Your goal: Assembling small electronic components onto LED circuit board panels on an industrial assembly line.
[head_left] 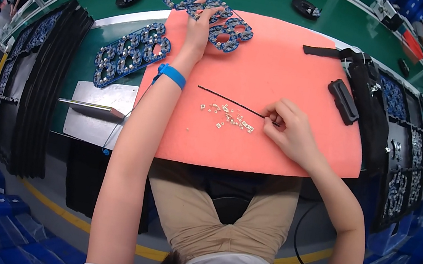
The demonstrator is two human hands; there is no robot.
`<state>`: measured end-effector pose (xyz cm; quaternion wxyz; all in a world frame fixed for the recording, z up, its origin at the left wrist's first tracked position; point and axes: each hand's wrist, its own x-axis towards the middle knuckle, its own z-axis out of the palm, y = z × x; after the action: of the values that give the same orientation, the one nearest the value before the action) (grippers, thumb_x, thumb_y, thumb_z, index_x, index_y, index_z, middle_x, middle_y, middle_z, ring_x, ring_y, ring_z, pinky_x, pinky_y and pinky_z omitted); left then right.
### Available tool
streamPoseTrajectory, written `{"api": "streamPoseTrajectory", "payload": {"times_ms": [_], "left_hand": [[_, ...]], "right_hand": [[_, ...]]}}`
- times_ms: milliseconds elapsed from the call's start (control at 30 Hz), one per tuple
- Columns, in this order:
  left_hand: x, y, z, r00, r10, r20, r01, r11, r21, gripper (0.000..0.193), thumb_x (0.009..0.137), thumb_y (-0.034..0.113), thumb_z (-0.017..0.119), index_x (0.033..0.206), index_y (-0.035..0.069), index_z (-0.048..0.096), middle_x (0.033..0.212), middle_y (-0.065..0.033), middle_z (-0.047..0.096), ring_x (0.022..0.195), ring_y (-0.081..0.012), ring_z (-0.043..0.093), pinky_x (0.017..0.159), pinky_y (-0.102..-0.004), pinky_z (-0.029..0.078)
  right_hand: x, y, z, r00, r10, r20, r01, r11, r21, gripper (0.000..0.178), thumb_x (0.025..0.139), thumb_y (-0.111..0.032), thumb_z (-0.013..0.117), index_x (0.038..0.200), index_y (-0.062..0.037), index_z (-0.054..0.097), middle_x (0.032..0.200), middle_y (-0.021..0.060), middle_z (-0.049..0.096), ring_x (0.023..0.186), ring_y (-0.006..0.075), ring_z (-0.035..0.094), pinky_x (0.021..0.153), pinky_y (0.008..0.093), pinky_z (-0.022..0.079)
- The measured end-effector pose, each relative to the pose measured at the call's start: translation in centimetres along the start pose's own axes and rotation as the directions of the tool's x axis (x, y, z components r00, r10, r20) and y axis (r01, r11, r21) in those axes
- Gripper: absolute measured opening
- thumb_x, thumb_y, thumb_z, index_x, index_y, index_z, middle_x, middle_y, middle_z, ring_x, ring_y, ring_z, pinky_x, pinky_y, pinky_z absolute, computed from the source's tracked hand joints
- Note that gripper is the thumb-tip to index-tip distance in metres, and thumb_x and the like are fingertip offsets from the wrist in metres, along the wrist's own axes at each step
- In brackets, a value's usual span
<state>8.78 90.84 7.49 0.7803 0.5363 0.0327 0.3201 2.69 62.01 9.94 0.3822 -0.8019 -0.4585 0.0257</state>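
My left hand (199,29) reaches to the far edge of the pink mat (231,149), its fingers closed on a blue circuit board panel (230,34) made of rounded loop shapes with small pale parts on it. The panel is tilted and partly covered by my fingers. My right hand (288,125) pinches one end of a thin black rod (230,100), whose other end points left across the mat. Just below the rod, near my right fingertips, lies a scatter of small whitish square parts (230,117).
Another blue board panel (132,54) lies left of the mat, behind a metal plate fixture (101,108). A black case (343,102) and strap rest at the right. Racks of boards (35,80) stand on both sides. A corded blue wristband (172,75) circles my left wrist.
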Motion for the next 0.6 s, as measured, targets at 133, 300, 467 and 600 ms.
{"api": "streamPoseTrajectory", "payload": {"times_ms": [133, 300, 467, 600], "left_hand": [[-0.6, 0.8, -0.2, 0.997, -0.042, -0.064, 0.04, 0.999, -0.03, 0.048, 0.088, 0.017, 0.045, 0.133, 0.004, 0.032, 0.109, -0.0156, 0.06, 0.093, -0.0271, 0.062, 0.075, -0.0362, 0.054], [-3.2, 1.7, -0.2, 0.981, -0.179, -0.078, 0.16, 0.966, -0.205, 0.038, 0.09, 0.019, 0.038, 0.126, 0.006, 0.04, 0.106, -0.0154, 0.063, 0.089, -0.0255, 0.063, 0.074, -0.0369, 0.054], [-4.3, 2.0, 0.3, 0.983, -0.119, -0.142, 0.1, 0.986, -0.135, 0.042, 0.09, 0.02, 0.041, 0.128, 0.003, 0.038, 0.106, -0.0146, 0.063, 0.091, -0.0269, 0.063, 0.077, -0.0348, 0.053], [-4.4, 1.7, 0.8, 0.983, -0.107, -0.151, 0.09, 0.989, -0.116, 0.044, 0.089, 0.022, 0.042, 0.129, 0.004, 0.038, 0.104, -0.0141, 0.063, 0.092, -0.0276, 0.063, 0.075, -0.0351, 0.054]], "right_hand": [[0.3, 0.0, 0.0, 1.0, -0.011, 0.019, 0.011, 0.999, 0.042, 0.012, 0.075, -0.001, 0.06, 0.086, 0.0002, 0.057, 0.076, 0.0085, 0.051, 0.068, 0.0174, 0.055, 0.06, 0.0286, 0.047], [0.2, 0.5, 0.2, 0.998, -0.06, 0.004, 0.059, 0.996, 0.072, 0.013, 0.073, 0.001, 0.06, 0.085, -0.0004, 0.06, 0.074, 0.0072, 0.052, 0.068, 0.0154, 0.056, 0.058, 0.0266, 0.048], [0.1, -0.1, -0.2, 0.996, -0.052, 0.071, 0.045, 0.994, 0.1, 0.013, 0.072, 0.001, 0.06, 0.085, -0.0009, 0.062, 0.074, 0.0063, 0.053, 0.065, 0.0141, 0.056, 0.057, 0.0252, 0.047], [-0.3, -0.1, -0.3, 0.994, -0.067, 0.085, 0.058, 0.993, 0.106, 0.013, 0.072, 0.001, 0.06, 0.084, -0.0009, 0.063, 0.073, 0.007, 0.053, 0.065, 0.0154, 0.056, 0.056, 0.0264, 0.048]]}}
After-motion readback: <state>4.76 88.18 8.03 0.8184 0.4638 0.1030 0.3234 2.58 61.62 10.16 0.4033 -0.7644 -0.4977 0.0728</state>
